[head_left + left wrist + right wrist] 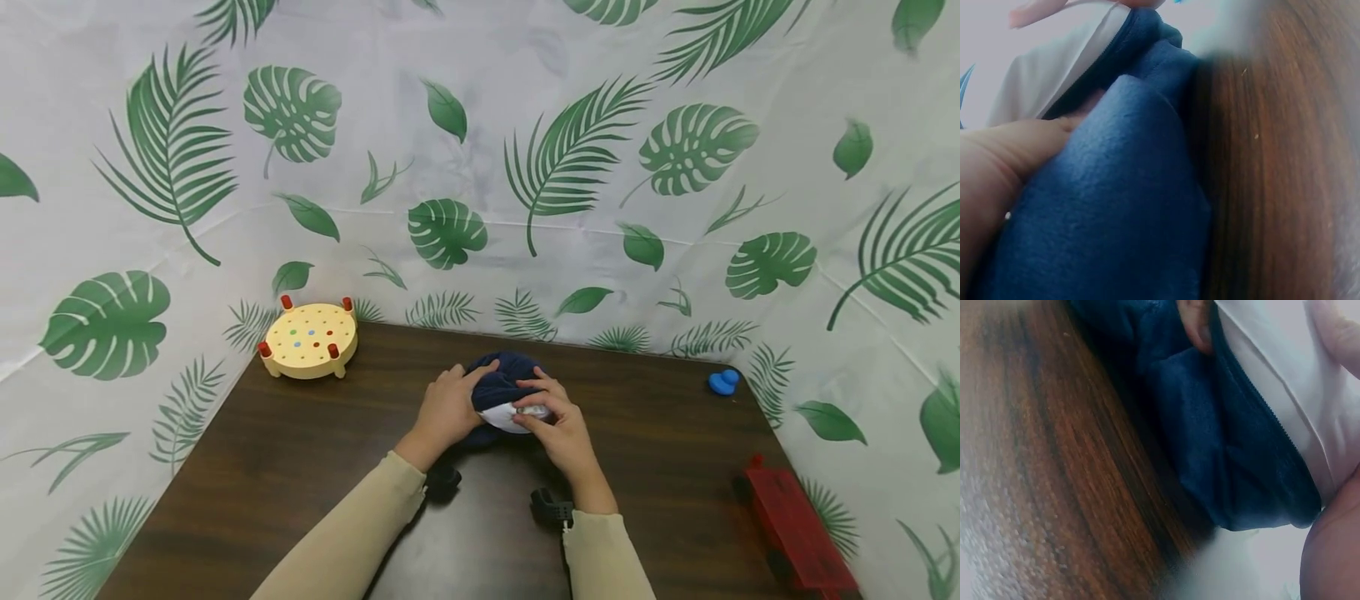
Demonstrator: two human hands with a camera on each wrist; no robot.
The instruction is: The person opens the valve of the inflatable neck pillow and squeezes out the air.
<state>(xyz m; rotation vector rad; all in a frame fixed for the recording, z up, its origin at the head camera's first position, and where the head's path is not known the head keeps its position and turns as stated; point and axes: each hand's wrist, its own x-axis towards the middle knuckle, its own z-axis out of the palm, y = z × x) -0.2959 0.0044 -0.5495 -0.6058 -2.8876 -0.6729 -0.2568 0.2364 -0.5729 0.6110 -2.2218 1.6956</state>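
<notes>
A navy blue zippered cloth cover (506,371) with white fabric (498,417) showing through its opening lies between my hands in the head view. My left hand (446,408) grips its left side, the thumb reaching over the navy cloth. On the right side, my right hand (562,429) pinches the white fabric with thumb and fingers. In the left wrist view a navy flap (1116,181) partly hides the left fingers. The right wrist view shows the zipper edge (1266,412) running between the navy cloth and the white fabric. What lies inside is hidden.
On the dark wooden table (637,467) stand a round yellow pegboard stool (311,337) at the back left, a small blue duck (723,382) at the back right and a red toy vehicle (798,525) at the right edge. A leaf-patterned curtain (480,183) surrounds the table.
</notes>
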